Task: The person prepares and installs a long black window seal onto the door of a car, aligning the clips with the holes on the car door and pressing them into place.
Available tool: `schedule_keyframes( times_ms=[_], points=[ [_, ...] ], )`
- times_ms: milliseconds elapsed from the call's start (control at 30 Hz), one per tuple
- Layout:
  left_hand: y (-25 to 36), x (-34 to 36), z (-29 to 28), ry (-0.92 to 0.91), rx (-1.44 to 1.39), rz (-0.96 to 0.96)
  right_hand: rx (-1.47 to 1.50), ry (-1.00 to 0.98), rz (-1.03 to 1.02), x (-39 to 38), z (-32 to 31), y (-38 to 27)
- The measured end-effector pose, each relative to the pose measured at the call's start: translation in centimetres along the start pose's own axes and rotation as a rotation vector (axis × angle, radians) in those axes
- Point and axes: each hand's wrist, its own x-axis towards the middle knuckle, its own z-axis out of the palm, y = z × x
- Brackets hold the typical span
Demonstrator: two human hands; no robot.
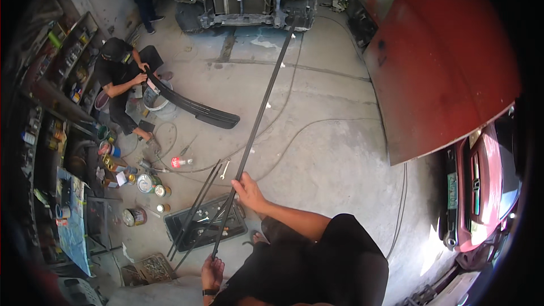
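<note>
A long, thin black trim strip [265, 102] with small white clips along one side runs away from me toward the stripped car front. My left hand [212, 275], with a dark band at the wrist, is closed around its near end. Further along, my right hand [249, 194] grips the same strip between thumb and fingers. Below the strip lies a dark tool tray [235, 229] holding loose tools and small parts. More thin black strips [192, 215] rest slantwise across that tray. A wrench [225, 170] is on the floor just left of my right hand.
A car [241, 5] without its bumper stands ahead. At left, a seated person [122, 73] holds a black slatted panel [195, 105] over a bucket [158, 102]. Cans [146, 183], shelves and hoses lie leftward. A red panel [442, 68] and a red car [481, 187] are at right.
</note>
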Motion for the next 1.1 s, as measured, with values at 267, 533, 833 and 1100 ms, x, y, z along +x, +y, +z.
schedule_keyframes(
  times_ms=[267,533,833,1100],
  points=[
    [3.6,-3.0,7.2,-0.332,0.774,0.341,0.092,0.016,-0.152,-1.6,-9.0,-7.3],
    [4.4,-12.0,19.7,-0.31,1.351,1.103,0.09,-0.079,-0.148,-4.7,-15.0,-11.4],
    [-3.8,-8.6,35.6,-0.385,1.381,0.991,0.239,0.104,-0.217,0.9,-23.8,-8.1],
    [-12.5,-3.1,53.7,-0.51,1.148,0.809,0.063,0.067,-0.137,8.7,-44.1,-10.0]
  ],
)
